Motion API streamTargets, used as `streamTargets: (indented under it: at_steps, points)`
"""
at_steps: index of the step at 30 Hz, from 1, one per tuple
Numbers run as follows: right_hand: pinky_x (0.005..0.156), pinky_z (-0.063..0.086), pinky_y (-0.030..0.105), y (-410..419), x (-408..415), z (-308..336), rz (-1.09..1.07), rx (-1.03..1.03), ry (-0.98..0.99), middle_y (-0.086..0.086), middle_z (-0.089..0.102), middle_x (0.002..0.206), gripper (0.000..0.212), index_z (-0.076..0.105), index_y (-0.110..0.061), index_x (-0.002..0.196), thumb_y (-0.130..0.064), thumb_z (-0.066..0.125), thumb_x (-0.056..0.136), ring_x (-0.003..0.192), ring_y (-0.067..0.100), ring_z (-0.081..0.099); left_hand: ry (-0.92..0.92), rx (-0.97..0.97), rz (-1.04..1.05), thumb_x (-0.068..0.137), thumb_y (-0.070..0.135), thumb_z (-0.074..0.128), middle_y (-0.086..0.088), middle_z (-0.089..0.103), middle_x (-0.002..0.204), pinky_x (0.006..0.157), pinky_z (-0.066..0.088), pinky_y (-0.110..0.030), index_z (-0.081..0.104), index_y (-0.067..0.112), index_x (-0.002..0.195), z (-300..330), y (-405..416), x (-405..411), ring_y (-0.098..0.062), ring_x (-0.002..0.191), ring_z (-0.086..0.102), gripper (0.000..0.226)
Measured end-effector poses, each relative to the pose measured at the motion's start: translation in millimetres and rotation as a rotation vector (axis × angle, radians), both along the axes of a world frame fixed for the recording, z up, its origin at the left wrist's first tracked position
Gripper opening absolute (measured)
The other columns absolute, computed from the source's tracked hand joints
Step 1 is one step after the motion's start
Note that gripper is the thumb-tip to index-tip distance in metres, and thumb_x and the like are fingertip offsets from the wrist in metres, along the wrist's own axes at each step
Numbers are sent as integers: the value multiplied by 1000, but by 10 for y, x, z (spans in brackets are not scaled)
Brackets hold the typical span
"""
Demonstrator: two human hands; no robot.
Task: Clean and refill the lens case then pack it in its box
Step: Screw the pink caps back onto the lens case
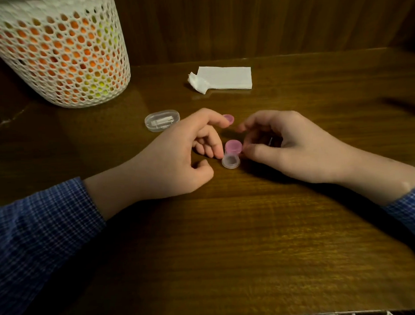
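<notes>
1. Head view: left hand [178,156] resting on the wooden table [253,238], fingers loosely curled, fingertip touching the lens case [232,155] from its left, clamped on nothing.
2. Right hand [294,146] just right of the case, thumb and fingers seemingly pinching the pink cap [233,146]; blurred, hard to confirm.
3. Case between both hands, long axis running toward the camera, open well [230,161] nearest. Loose cap [228,119] beyond.
</notes>
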State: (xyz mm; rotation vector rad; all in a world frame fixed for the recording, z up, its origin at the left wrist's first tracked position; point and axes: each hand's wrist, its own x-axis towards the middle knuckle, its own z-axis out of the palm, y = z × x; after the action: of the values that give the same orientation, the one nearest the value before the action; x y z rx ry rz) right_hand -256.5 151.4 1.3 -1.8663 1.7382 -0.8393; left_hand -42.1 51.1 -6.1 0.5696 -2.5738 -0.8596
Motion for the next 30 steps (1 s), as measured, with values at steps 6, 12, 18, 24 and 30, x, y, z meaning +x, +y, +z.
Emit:
streamTargets:
  at_steps: [6, 12, 18, 24, 30]
  points:
    - [74, 56, 17, 66, 105, 6, 26, -53, 92, -19, 67, 97, 76, 54, -31, 138, -58, 77, 71, 94, -4, 63, 96, -55, 64, 82, 9, 83, 14, 76, 87, 79, 58, -18, 61, 18, 129, -9, 22, -21, -2, 89, 73, 52]
    - [71, 59, 21, 24, 169, -36, -40, -91, 131, -19, 67, 94, 78, 53, -30, 140, -56, 79, 72, 84, -3, 66, 112, -82, 107, 78, 22, 86, 12, 74, 85, 71, 61, -25, 68, 21, 114, -11, 52, -22, -6, 85, 73, 40]
    - [67, 53, 11, -6, 137, -82, -36, -84, 37, -16, 70, 91, 63, 56, -25, 138, -30, 84, 82, 85, -5, 66, 107, -141, 160, 79, 25, 85, 9, 64, 104, 59, 59, -37, 67, 27, 116, -37, 16, -14, -16, 83, 67, 41]
    - [76, 57, 20, -5, 115, -67, 15, -57, -29, -14, 74, 96, 65, 55, -23, 140, -21, 84, 82, 86, 6, 68, 51, -106, 120, 83, 27, 81, 10, 65, 100, 57, 56, -46, 67, 31, 118, -50, 43, -4, -26, 75, 68, 38]
    - [82, 60, 29, -12, 74, -50, 47, -41, -61, -13, 71, 107, 65, 55, -26, 139, -26, 83, 80, 91, 11, 70, 11, -75, 89, 84, 19, 81, 13, 67, 96, 64, 51, -21, 73, 28, 97, -17, 59, -4, -11, 85, 65, 18]
